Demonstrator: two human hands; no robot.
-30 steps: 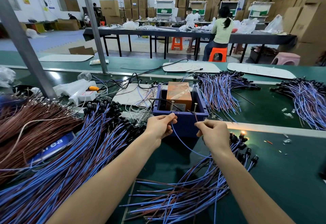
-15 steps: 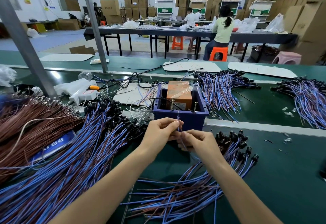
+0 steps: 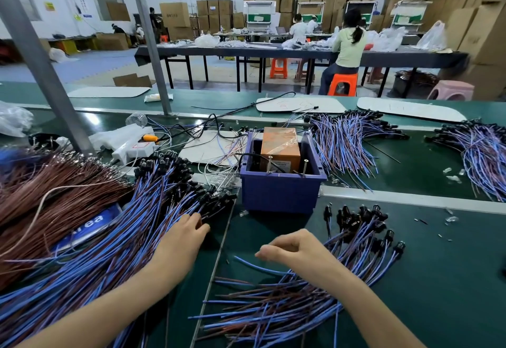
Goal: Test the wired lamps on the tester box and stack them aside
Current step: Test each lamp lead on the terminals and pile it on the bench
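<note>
Now the left hand lies flat and empty on the big lamp pile, likely to pick one; the grip of the right hand I cannot tell.

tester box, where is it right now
In the head view the blue tester box stands at centre of the green bench, beyond the left hand and right hand, with the wire pile to its left.
</note>
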